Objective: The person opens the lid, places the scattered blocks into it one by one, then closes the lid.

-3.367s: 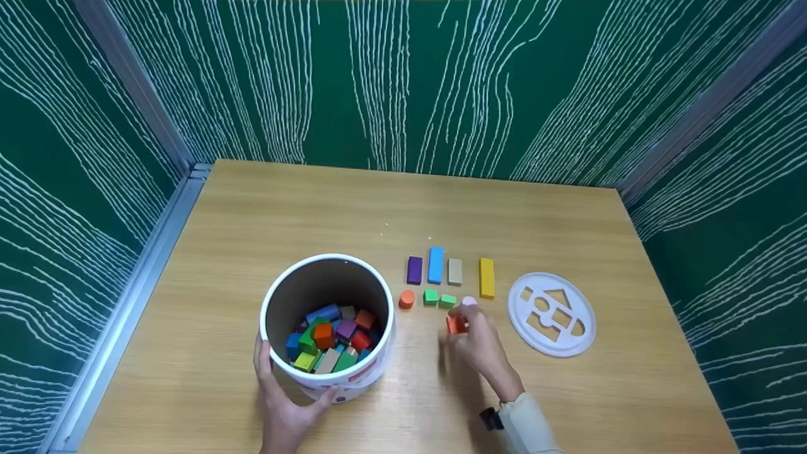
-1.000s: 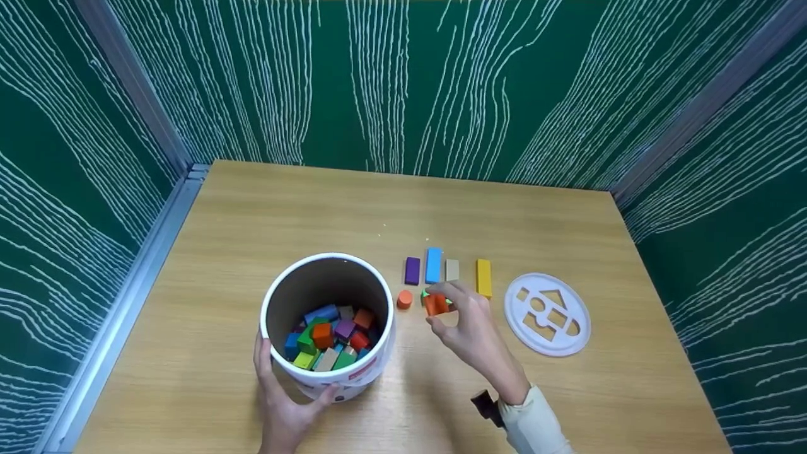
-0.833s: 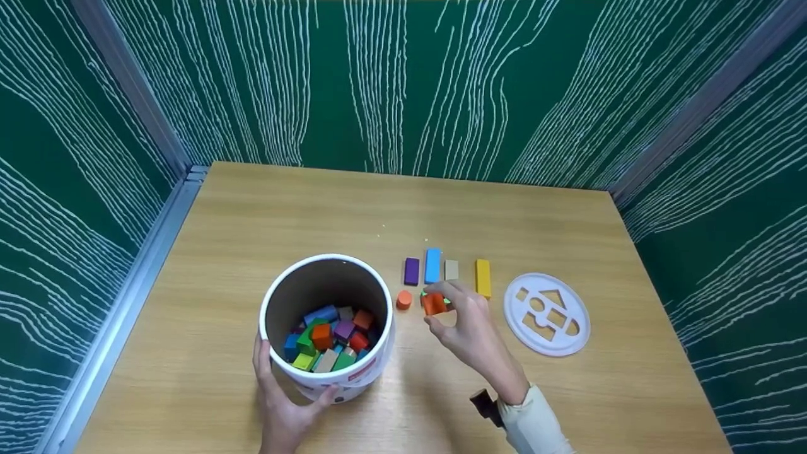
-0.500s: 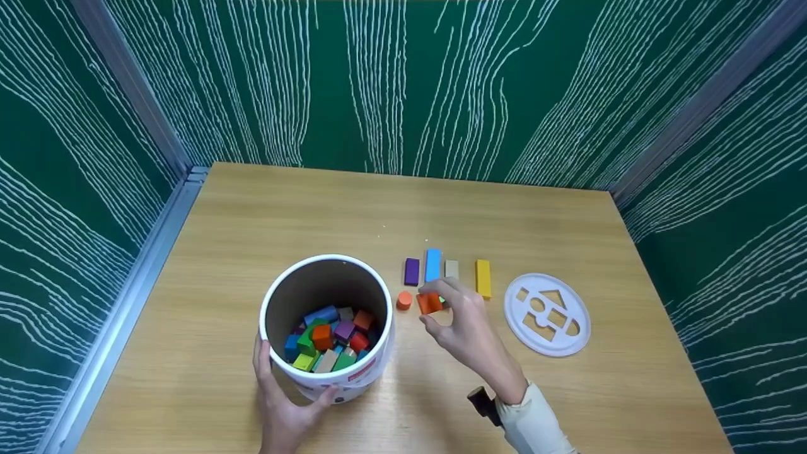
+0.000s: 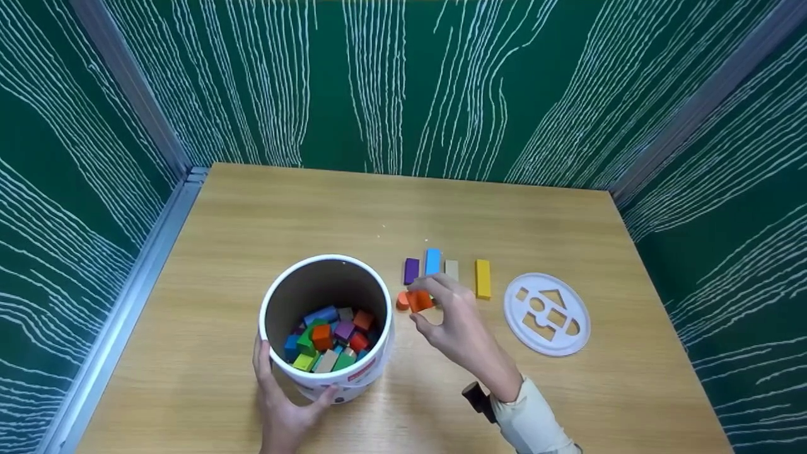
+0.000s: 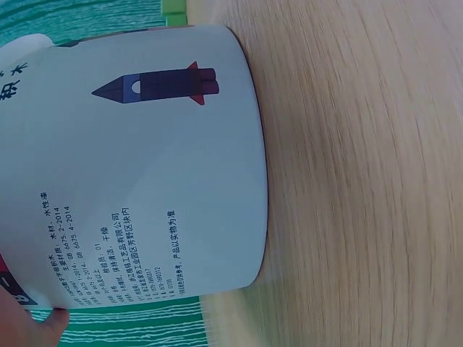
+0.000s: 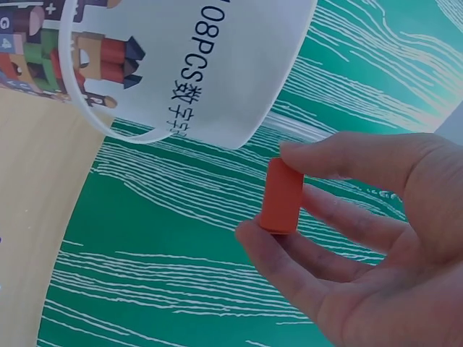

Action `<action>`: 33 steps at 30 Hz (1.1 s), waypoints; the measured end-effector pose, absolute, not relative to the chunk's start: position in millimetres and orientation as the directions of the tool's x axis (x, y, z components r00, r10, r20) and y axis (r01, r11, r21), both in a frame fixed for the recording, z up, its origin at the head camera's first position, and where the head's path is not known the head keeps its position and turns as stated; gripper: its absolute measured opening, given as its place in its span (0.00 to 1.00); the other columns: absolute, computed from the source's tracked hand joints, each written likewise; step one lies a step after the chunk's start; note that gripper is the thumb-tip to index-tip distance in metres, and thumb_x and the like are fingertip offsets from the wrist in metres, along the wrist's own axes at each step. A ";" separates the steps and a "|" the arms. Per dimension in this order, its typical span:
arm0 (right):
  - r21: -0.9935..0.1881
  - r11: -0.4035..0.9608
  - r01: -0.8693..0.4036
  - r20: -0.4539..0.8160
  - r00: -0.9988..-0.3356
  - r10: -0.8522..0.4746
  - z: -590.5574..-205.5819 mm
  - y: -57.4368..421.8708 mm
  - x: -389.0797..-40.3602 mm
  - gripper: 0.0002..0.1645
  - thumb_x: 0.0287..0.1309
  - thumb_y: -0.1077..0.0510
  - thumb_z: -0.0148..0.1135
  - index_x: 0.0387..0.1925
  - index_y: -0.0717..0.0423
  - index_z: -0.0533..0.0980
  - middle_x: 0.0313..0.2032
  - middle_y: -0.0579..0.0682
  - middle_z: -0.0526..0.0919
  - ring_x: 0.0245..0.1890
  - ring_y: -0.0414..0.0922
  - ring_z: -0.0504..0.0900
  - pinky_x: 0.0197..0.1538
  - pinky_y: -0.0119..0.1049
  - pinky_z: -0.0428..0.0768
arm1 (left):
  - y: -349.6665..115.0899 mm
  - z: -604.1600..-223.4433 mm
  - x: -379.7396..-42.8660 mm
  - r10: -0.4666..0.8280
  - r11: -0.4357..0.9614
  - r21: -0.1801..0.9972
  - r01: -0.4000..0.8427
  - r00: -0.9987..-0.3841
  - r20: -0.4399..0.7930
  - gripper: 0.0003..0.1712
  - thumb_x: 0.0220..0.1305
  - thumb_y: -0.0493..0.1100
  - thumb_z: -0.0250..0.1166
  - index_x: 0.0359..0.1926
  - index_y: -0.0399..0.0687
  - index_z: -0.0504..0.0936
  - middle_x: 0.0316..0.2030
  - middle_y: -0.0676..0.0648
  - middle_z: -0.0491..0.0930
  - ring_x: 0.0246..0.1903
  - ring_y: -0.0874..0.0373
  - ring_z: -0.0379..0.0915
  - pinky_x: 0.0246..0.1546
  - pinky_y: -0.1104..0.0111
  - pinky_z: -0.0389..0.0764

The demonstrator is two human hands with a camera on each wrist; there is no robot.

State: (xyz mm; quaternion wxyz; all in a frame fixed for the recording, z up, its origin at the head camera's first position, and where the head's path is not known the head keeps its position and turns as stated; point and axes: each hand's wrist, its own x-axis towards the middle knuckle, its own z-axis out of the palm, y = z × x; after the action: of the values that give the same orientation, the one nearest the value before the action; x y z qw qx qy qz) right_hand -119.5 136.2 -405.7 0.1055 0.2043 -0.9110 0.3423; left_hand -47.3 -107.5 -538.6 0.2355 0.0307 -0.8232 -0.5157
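My left hand grips the side of a white bucket, its thumb on the front wall. Inside lies a heap of coloured toy blocks. Between thumb and fingertips, my right hand pinches an orange block; the right wrist view shows the same orange block with a flat rectangular side. In the head view it hangs just right of the bucket and partly covers an orange cylinder. Small green blocks are mostly hidden behind the right hand.
Behind the right hand lie a purple block, a blue block, a beige block and a yellow block. A white lid with shaped holes rests to the right. Green walls enclose the wooden table.
My right hand has moved left toward the bucket with the orange block, from low over the table beside a pink piece. My left hand has stayed on the bucket.
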 end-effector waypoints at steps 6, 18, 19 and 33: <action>-0.564 0.668 -0.486 0.356 -0.873 -0.334 -403.9 130.8 -119.6 0.22 0.39 0.64 0.68 0.42 0.51 0.76 0.42 0.45 0.76 0.41 0.41 0.74 0.41 0.32 0.79 | -106.9 -540.0 -47.8 -0.298 0.469 0.863 0.187 -0.887 0.354 0.67 0.28 0.47 0.77 0.67 0.56 0.42 0.67 0.53 0.41 0.63 0.51 0.42 0.61 0.51 0.53; -0.573 0.623 -0.533 0.359 -0.846 -0.394 -399.5 117.8 -120.3 0.18 0.43 0.63 0.66 0.41 0.55 0.76 0.43 0.48 0.75 0.43 0.44 0.74 0.44 0.34 0.78 | -107.1 -539.1 -47.4 -0.293 0.444 0.874 0.196 -0.890 0.349 0.68 0.27 0.46 0.77 0.67 0.57 0.41 0.67 0.54 0.41 0.62 0.53 0.43 0.61 0.51 0.54; -0.574 0.621 -0.535 0.356 -0.845 -0.398 -399.3 116.6 -120.6 0.18 0.43 0.63 0.66 0.40 0.55 0.76 0.43 0.48 0.75 0.43 0.44 0.74 0.45 0.33 0.77 | -107.1 -539.0 -47.4 -0.292 0.443 0.875 0.198 -0.890 0.349 0.68 0.27 0.46 0.77 0.67 0.57 0.41 0.67 0.54 0.41 0.62 0.53 0.43 0.61 0.51 0.54; -0.571 0.604 -0.556 0.346 -0.830 -0.438 -400.5 97.6 -121.8 0.18 0.43 0.64 0.65 0.41 0.55 0.76 0.44 0.49 0.73 0.44 0.44 0.73 0.44 0.30 0.77 | -107.5 -537.3 -46.7 -0.291 0.459 0.871 0.176 -0.896 0.334 0.67 0.28 0.47 0.77 0.67 0.58 0.41 0.66 0.55 0.41 0.63 0.53 0.43 0.61 0.51 0.53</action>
State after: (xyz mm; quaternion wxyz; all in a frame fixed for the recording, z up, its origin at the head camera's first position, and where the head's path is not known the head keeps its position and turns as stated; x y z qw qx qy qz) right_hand -121.8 97.6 -400.5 0.0854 0.2788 -0.8915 0.3467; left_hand -46.7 -107.5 -537.3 0.2249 0.0349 -0.8239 -0.5191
